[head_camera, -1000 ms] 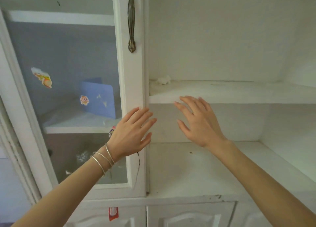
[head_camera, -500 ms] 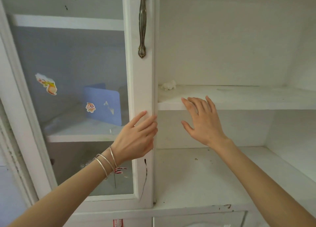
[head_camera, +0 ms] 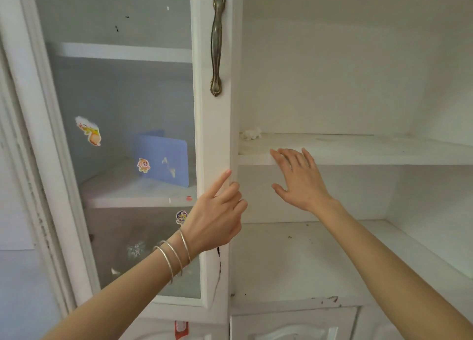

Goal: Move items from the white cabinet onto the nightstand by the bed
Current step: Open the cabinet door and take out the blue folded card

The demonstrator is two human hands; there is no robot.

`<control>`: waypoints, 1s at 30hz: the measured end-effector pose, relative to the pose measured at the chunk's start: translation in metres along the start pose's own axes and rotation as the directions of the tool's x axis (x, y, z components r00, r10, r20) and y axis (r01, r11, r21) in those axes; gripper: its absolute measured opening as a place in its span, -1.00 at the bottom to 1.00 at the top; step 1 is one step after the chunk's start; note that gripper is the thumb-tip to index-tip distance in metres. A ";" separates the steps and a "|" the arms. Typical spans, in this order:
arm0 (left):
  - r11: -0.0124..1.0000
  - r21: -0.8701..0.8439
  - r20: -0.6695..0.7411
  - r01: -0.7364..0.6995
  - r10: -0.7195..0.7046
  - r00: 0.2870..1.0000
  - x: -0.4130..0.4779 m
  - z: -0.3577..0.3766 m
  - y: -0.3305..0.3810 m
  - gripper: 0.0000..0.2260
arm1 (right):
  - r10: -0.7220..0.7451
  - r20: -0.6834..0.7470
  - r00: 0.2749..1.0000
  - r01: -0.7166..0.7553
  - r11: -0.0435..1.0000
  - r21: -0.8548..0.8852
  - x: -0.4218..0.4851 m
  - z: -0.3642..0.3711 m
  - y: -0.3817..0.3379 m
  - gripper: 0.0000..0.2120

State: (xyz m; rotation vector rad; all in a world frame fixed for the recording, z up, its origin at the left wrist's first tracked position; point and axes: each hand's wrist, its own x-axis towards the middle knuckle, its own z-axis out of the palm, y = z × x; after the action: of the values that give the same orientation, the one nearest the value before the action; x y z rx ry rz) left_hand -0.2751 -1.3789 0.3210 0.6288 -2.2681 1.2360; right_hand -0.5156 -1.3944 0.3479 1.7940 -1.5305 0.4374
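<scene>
The white cabinet's glass door (head_camera: 216, 135) stands in front of me, left of the open compartment. My left hand (head_camera: 217, 217), with thin bangles on the wrist, holds the door's right edge: the index finger lies on the door front and the other fingers curl round the edge. My right hand (head_camera: 299, 181) is raised with straight, spread fingers, its tips at the front edge of the upper shelf (head_camera: 358, 158). A small white crumpled thing (head_camera: 252, 134) lies at that shelf's back left. Behind the glass, a blue folded card (head_camera: 163, 158) stands on a shelf.
A bronze handle (head_camera: 217, 43) runs down the door's frame above my left hand. Stickers (head_camera: 89, 132) dot the glass. The lower shelf (head_camera: 307, 263) of the open compartment is bare and speckled with dirt. Closed lower doors (head_camera: 294, 325) sit beneath.
My left hand moved right onto the door's edge and its fingers curled round it. My right hand rose slightly toward the upper shelf's edge. The view shifted left and down.
</scene>
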 end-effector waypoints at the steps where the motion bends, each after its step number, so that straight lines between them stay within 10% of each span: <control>1: 1.000 0.005 0.007 0.014 -0.014 1.000 -0.003 -0.005 0.004 -0.92 | -0.007 0.012 1.000 0.007 1.000 -0.002 -0.001 -0.001 0.001 -0.24; 12: 0.984 0.108 0.091 0.140 -0.150 0.984 -0.061 -0.104 0.039 -0.91 | -0.061 0.110 0.992 0.031 0.966 0.257 -0.024 -0.036 -0.013 -0.33; 30: 0.948 0.251 0.140 0.197 -0.237 0.961 -0.170 -0.217 0.036 -0.84 | -0.372 -0.213 0.903 0.429 0.800 0.419 -0.096 -0.114 -0.124 -0.58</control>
State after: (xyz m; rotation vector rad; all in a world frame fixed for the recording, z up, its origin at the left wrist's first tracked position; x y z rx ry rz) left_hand -0.1228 -1.1475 0.2993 1.0793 -2.1276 1.3956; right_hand -0.3983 -1.2421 0.3231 2.3414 -0.9629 0.7222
